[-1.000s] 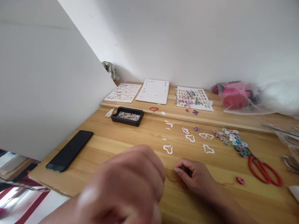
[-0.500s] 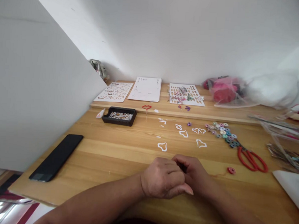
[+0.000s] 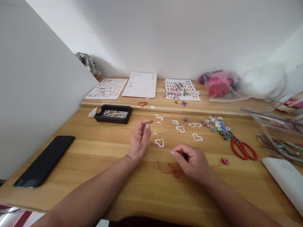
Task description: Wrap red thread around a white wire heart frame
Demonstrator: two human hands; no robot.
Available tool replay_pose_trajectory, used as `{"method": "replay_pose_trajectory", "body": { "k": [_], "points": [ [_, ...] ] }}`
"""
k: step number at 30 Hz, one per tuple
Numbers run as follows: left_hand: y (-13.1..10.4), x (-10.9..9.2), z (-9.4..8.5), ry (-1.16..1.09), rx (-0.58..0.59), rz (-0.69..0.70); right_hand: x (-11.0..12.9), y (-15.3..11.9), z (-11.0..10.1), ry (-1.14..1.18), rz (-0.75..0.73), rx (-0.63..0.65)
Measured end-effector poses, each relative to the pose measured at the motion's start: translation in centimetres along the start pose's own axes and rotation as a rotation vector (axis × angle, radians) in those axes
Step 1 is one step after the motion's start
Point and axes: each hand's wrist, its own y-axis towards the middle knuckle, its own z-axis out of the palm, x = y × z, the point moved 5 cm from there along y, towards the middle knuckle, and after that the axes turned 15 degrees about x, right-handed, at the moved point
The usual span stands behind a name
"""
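Note:
My left hand (image 3: 140, 139) is raised above the middle of the table, its thumb pressed near the curled fingers; whatever they pinch is too fine to make out. To its right, my right hand (image 3: 192, 162) is closed, thumb against forefinger. Loose orange-red thread (image 3: 174, 171) lies in loops just beside and under this hand and seems to run up into its fingers. Beyond its far side sits a red thread bobbin (image 3: 225, 161), from which a strand leads back toward the hand. White paper outline shapes (image 3: 159, 143) lie ahead of both hands.
Red-handled scissors (image 3: 244, 149) and several coloured bobbins (image 3: 217, 123) are at the right. A black tray (image 3: 128, 116) of beads, a small glue bottle (image 3: 92, 112) and a phone (image 3: 45, 160) are on the left. Printed sheets (image 3: 142, 89) lie on the raised back ledge.
My hands, clasped together before, have come apart. The left moved up and to the left, uncovering the thread on the table. The view has shifted slightly to the right.

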Motion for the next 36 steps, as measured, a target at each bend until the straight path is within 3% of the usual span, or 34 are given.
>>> {"method": "replay_pose_trajectory", "body": {
  "k": [4, 10, 12, 17, 20, 28, 36],
  "points": [
    [1.1, 0.9, -0.8, -0.104, -0.061, 0.022, -0.6, -0.1, -1.0, 0.047, 0.01, -0.125],
    [1.1, 1.2, -0.6, -0.055, -0.035, -0.014, -0.5, -0.6, -2.4, 0.078, -0.005, -0.29],
    [1.0, 1.1, -0.6, -0.044, -0.027, -0.027, 0.4, -0.8, -2.2, 0.01, -0.072, -0.256],
    [1.1, 1.2, -0.6, -0.009, -0.03, -0.059, 2.7, -1.3, 0.0, -0.145, -0.3, -0.027],
    [1.2, 1.4, -0.7, 0.004, -0.029, -0.071, 3.0, -1.4, 0.9, -0.156, -0.354, 0.056],
    [0.9, 1.6, -0.1, 0.05, 0.08, -0.076, 2.9, -1.1, 1.0, -0.163, -0.344, 0.065],
    [0.9, 1.5, -0.1, 0.036, 0.076, -0.081, 3.1, -1.2, 1.2, -0.182, -0.346, 0.088]
  ]
}}
